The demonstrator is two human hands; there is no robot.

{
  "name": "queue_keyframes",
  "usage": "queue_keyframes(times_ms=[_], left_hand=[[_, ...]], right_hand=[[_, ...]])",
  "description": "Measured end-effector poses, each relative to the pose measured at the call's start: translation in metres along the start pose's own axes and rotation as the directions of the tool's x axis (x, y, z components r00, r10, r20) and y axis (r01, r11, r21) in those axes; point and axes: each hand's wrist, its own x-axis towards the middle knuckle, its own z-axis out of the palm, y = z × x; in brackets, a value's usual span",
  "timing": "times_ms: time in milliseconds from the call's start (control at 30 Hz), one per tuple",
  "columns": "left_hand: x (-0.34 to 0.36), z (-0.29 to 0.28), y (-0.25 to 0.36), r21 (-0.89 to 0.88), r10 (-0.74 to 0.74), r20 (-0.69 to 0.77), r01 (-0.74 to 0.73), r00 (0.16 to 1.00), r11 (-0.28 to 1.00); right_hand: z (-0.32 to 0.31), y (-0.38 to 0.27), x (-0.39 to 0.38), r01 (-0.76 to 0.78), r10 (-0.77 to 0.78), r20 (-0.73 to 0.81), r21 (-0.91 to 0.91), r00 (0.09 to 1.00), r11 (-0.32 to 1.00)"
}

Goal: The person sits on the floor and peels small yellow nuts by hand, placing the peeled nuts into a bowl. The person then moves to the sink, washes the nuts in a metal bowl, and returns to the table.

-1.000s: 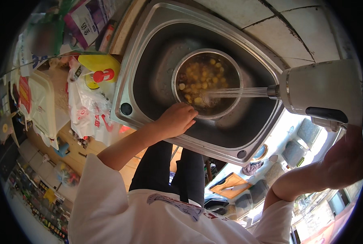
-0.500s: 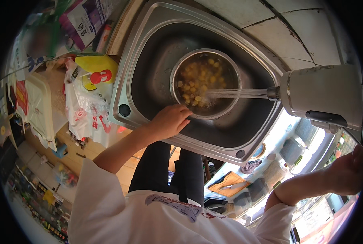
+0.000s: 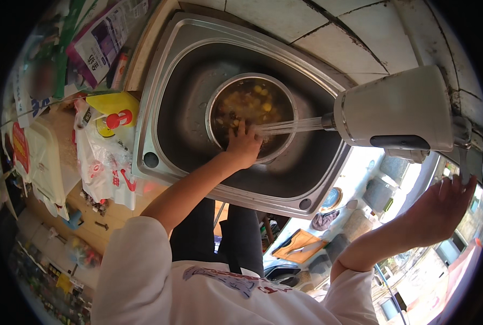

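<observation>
A round steel bowl [image 3: 213, 108] stands in the sink [image 3: 171, 116], filled with brownish water and small yellow pieces [image 3: 255, 103] that I cannot name exactly. My left hand [image 3: 244, 147] reaches over its near rim, fingers spread and fingertips at the water; nothing is visibly held. From a bulky white electric tap [image 3: 393, 111] on the right, several thin streams of water [image 3: 295, 126] run into the bowl beside my fingers. At the far right my right hand [image 3: 441, 208] has its fingertips closed around the tap's lever [image 3: 464, 160].
White plastic bags [image 3: 103, 157] and a yellow container with a red cap [image 3: 119, 116] sit left of the sink. Tiled wall [image 3: 274, 19] runs behind it. Lower right, a wooden cutting board [image 3: 297, 246] carries a knife [image 3: 306, 248].
My left hand has moved from the bowl's near rim into the bowl, its fingers spreading at the water. The whole view has shifted, bringing more of the tap and my right hand into sight.
</observation>
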Motion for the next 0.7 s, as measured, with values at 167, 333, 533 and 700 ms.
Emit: queue_keyframes(times_ms=[167,333,533,700], left_hand=[[-0.017,-0.030,-0.008,-0.279,0.109,0.223,-0.044,0.969,0.959],[-0.035,-0.034,-0.028,-0.347,0.102,-0.040,-0.110,0.994,0.932],[0.008,-0.024,-0.052,-0.183,-0.127,-0.291,0.076,0.948,0.980],[0.064,-0.028,-0.059,-0.124,-0.033,-0.315,-0.007,0.949,0.992]], right_hand=[[0.018,0.008,-0.038,0.051,-0.074,0.125,0.177,0.989,0.983],[0.007,0.001,-0.043,0.075,-0.042,0.154,-0.211,0.987,0.975],[0.006,0.041,-0.117,-0.622,0.612,0.240,-0.037,0.754,0.782],[0.028,0.233,-0.181,0.014,0.422,0.552,-0.618,0.720,0.786]])
